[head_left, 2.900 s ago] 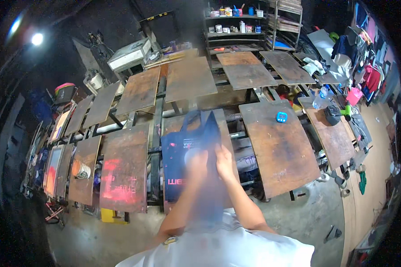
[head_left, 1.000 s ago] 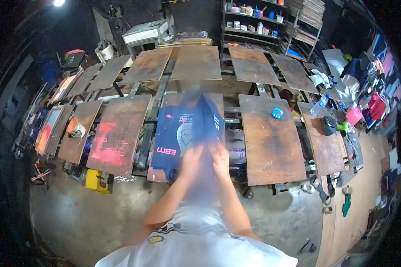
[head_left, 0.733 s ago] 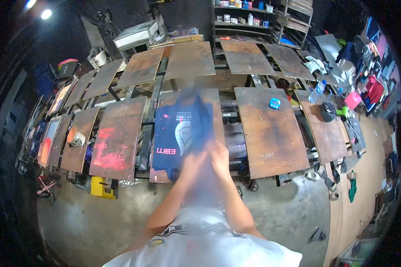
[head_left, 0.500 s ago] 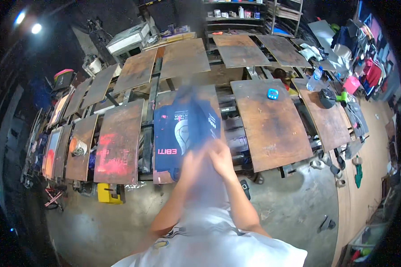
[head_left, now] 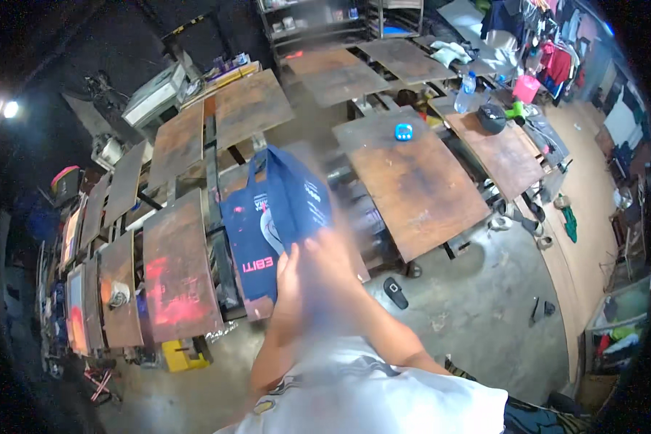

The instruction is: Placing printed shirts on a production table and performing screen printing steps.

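A dark blue tote bag (head_left: 240, 235) with white and pink printing lies on a wooden board in front of me. Its right part is raised and folded, and a strap loop sticks up at the far end. At the bag's near edge, my left hand (head_left: 288, 278) has its fingers closed on the fabric. My right hand (head_left: 331, 257) is just beside it, closed on the folded right part. A blurred streak down the middle of the picture hides part of the right hand and of the bag.
More boards on metal frames surround me; the board (head_left: 412, 188) on the right carries a small blue device (head_left: 403, 132). Farther right are a water bottle (head_left: 465, 92) and a black pouch (head_left: 491, 118). A tub (head_left: 117, 294) stands on a left board, and a slipper (head_left: 396, 292) lies on the floor.
The whole view has swung, so the boards appear tilted and shifted left. The tote bag's right part and strap now stand up more. Both hands remain at its near edge.
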`<move>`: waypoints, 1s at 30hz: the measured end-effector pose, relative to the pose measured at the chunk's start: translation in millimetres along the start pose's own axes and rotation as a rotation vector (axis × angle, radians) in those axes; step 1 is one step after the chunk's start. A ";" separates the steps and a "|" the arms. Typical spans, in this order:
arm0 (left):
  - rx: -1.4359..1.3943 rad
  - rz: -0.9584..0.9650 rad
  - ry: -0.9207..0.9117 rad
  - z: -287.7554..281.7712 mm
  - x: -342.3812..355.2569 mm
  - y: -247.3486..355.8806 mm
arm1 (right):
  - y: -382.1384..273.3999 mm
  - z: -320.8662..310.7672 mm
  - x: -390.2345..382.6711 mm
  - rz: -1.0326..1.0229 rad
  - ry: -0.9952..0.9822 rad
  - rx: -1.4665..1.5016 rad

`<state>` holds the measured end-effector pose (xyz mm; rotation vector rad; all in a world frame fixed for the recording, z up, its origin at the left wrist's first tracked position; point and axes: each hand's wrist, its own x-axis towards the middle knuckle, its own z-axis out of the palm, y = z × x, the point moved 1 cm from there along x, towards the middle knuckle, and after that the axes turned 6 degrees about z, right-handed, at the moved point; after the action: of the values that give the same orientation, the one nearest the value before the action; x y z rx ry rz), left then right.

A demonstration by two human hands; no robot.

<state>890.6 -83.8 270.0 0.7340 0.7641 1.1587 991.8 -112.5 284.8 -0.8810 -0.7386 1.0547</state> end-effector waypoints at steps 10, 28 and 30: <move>0.143 0.101 -0.010 -87.3 23.6 64.6 | 40.2 87.7 27.8 0.133 -0.115 0.152; 0.615 0.064 -0.253 -272.5 48.3 86.8 | 125.2 197.5 18.0 0.430 -0.149 -0.324; 0.584 0.103 -0.267 -270.8 48.8 86.0 | 123.4 210.4 15.2 0.406 -0.043 -0.180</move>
<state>632.2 13.1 186.6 1.3991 0.8507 0.9021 766.9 -17.4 274.8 -1.1988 -0.7140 1.3838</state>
